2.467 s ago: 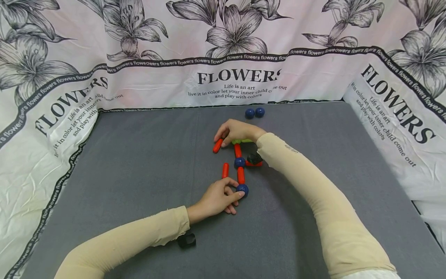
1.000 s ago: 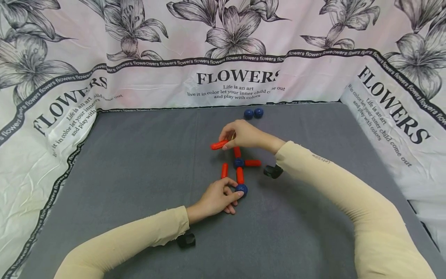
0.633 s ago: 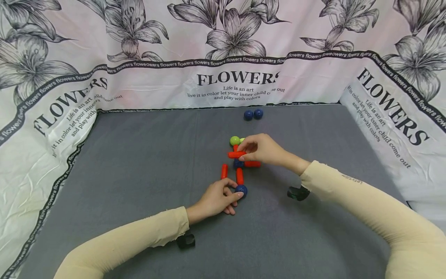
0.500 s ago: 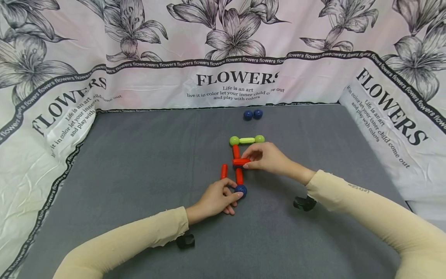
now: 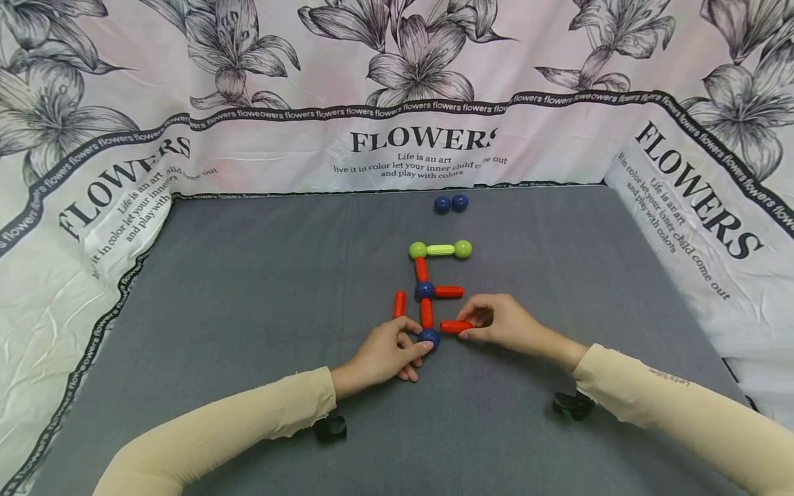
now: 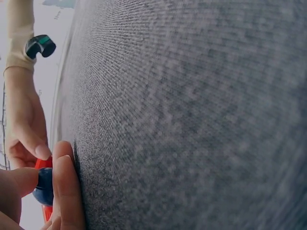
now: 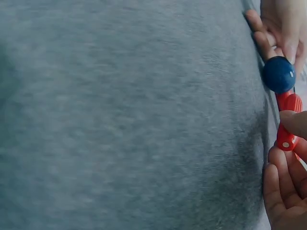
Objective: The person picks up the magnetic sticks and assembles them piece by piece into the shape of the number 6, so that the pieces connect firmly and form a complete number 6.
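Smooth, glossy balls and slim rods lie on a bench point(image 5: 248, 289) covered in matt, finely ribbed grey cloth. A spine of two red rods joins a lime-green ball point(image 5: 418, 251) at the far end, a middle blue ball point(image 5: 424, 291) and a near blue ball point(image 5: 428, 338). A ridged lime-green rod point(image 5: 441, 250) and a red side rod point(image 5: 449, 292) branch rightward. A loose red rod point(image 5: 400, 304) lies left of the spine.

The left hand point(image 5: 384, 351) pinches the near blue ball between thumb and fingers. The right hand point(image 5: 505, 324), thumb and forefinger closed together, grips a held red rod point(image 5: 455, 326) by its right end, just right of the spine's near segment.

Both forearms, in cream sleeves, reach inward from the near left and near right; the left hand rests low against the cloth.
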A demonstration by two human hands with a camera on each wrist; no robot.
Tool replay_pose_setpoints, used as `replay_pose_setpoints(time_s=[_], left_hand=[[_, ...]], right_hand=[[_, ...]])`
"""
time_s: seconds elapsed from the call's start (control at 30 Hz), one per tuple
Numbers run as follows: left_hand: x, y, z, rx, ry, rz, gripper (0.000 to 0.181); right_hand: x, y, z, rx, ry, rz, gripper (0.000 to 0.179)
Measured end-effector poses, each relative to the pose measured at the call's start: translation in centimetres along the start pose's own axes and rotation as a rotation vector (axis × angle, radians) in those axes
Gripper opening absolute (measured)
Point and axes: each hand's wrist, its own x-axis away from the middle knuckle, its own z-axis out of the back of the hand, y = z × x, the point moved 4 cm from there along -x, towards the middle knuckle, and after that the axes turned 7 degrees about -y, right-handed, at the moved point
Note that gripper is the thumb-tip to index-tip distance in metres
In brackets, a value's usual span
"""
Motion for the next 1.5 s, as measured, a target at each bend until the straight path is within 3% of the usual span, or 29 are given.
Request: replay_pose_setpoints(time_s=[0.5, 1.5], left_hand=[[0.0, -0.1, -0.1, -0.012, 0.014, 0.002, 0.038], [-0.2, -0.3, -0.2, -0.017, 0.019, -0.002, 0.038]], right_hand=[[0.8, -0.1, -0.7, 0.071, 0.022, 0.061, 0.018], [0.8, 0.0, -1.2, 0.057, 0.034, 0.087, 0.019]])
